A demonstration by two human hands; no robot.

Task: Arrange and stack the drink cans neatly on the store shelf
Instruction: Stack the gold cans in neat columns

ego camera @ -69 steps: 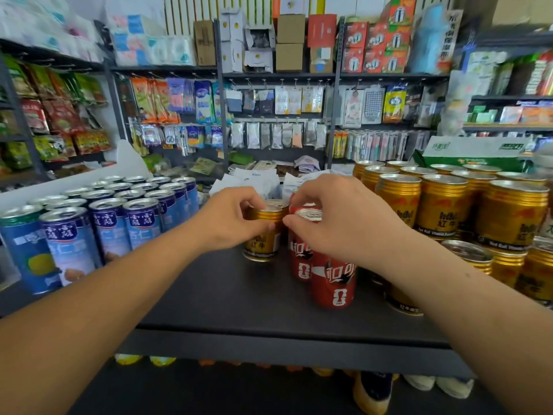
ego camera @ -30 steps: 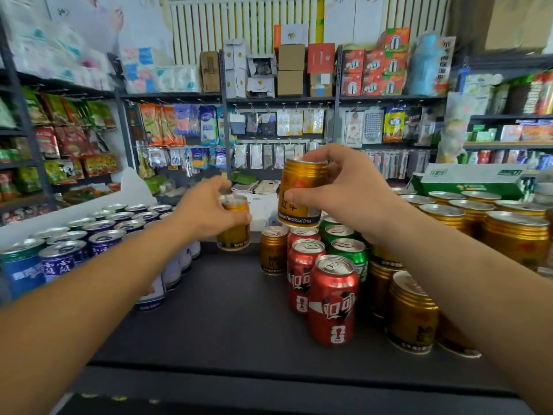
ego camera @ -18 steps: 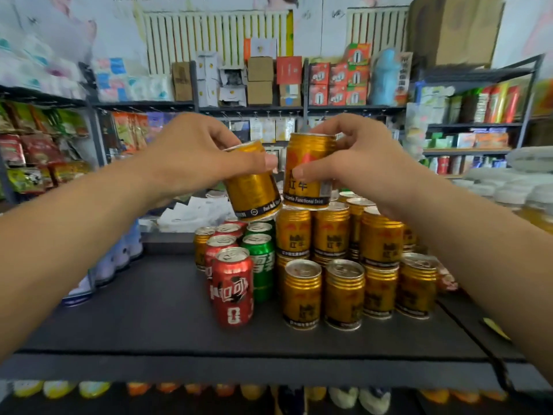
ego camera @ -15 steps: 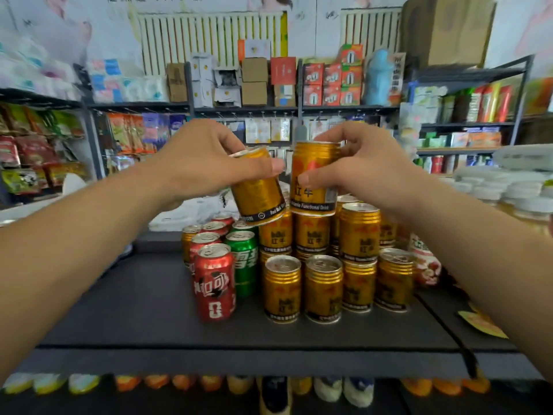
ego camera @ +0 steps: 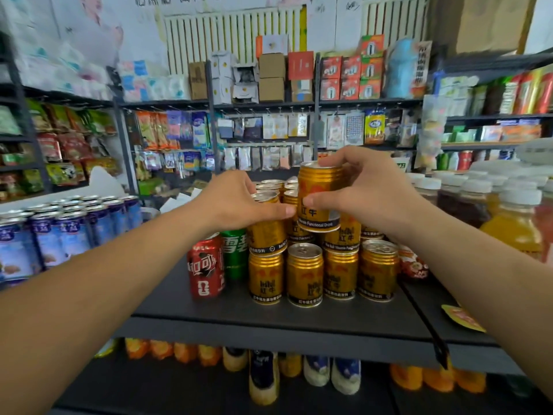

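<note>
Gold drink cans stand stacked in two layers on the dark shelf (ego camera: pixel 269 316); the front row (ego camera: pixel 305 275) has several cans. My left hand (ego camera: pixel 236 202) grips a gold can (ego camera: pixel 266 235) that sits on top of the front-left gold can. My right hand (ego camera: pixel 365 190) holds another gold can (ego camera: pixel 318 199) upright, just above the second layer. A red can (ego camera: pixel 206 268) and a green can (ego camera: pixel 235 254) stand to the left of the stack.
Blue-and-white cans (ego camera: pixel 65 232) fill the shelf's left end. Bottles with white caps (ego camera: pixel 514 220) stand at the right. A yellow label (ego camera: pixel 462 317) lies on the right shelf section. More bottles sit on the lower shelf (ego camera: pixel 299 372). Packed store racks stand behind.
Both hands lifted gold cans from the shelf and brought them right to the stack. Since half a second ago the left can has come down onto the front-left can; the right can has lowered slightly.
</note>
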